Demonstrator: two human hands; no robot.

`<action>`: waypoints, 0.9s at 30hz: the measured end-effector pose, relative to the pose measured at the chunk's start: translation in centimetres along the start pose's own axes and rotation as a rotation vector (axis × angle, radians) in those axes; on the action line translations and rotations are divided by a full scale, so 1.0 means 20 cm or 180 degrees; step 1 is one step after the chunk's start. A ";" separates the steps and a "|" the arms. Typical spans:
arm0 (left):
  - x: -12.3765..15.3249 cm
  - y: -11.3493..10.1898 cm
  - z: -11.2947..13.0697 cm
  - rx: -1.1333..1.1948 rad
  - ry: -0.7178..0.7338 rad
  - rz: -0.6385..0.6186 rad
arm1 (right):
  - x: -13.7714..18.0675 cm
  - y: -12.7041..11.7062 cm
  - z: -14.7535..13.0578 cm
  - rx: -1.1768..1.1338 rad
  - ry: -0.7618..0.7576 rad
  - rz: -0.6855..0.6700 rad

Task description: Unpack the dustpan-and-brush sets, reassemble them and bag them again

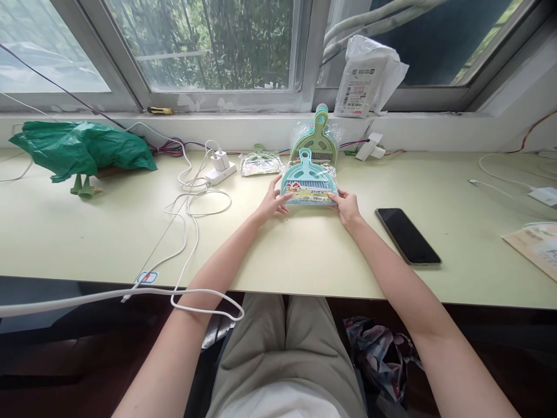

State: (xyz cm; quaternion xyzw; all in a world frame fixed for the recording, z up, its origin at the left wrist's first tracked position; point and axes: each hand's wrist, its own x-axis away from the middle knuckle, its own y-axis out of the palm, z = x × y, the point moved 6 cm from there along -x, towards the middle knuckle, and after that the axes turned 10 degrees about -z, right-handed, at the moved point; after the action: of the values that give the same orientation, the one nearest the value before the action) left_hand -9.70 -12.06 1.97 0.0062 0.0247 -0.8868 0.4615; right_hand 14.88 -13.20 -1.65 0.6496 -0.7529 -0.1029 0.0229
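A light-blue mini dustpan set in clear wrap (308,181) lies on the pale yellow-green desk (304,255). My left hand (273,200) grips its left edge and my right hand (347,205) grips its right edge, fingers curled around the pack. Just behind it a stack of wrapped green and blue dustpan sets (317,138) leans against the sill. Another wrapped green set (260,162) lies flat to the left.
A black phone (408,235) lies right of my hands. White charger and cables (195,186) trail over the left of the desk and its front edge. A green plastic bag (78,148) sits far left. A white parcel (365,78) stands on the windowsill. Papers (535,247) lie far right.
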 end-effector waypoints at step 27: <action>0.06 -0.01 0.12 -0.2766 0.1054 0.1387 | 0.01 0.03 -0.03 0.0129 -0.0440 0.0141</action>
State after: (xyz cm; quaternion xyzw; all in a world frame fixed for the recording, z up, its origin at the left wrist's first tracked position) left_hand -10.49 -12.96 4.25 -0.0408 0.4619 -0.6650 0.5855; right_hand 14.35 -13.40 -0.93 0.6245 -0.7688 -0.1317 -0.0401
